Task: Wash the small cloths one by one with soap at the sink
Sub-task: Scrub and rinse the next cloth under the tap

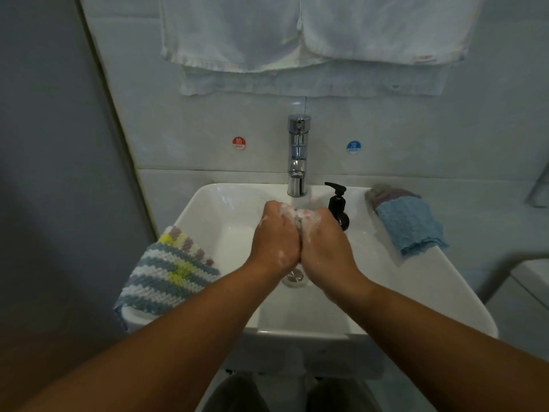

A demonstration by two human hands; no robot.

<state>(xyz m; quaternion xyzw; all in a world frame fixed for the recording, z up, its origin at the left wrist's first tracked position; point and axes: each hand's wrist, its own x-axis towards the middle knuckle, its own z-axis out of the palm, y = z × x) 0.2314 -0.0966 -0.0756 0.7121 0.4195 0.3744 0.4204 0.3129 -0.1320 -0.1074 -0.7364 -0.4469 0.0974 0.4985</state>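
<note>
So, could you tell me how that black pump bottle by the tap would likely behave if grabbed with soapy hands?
The black pump bottle looks glossy, so a wet, soapy grip would probably slip on it. It stands upright and narrow on the sink rim, so a sideways push could tip it. It seems rigid, not floppy.

A small sudsy cloth (297,217) is bunched, mostly hidden, between the left hand (274,236) and right hand (323,242) over the white sink (225,203). A striped crocheted cloth (169,272) drapes over the sink's left rim. A folded blue cloth (410,224) lies on the right rim, a purplish cloth (386,193) behind it. A black soap pump bottle (338,208) stands beside the faucet.
</note>
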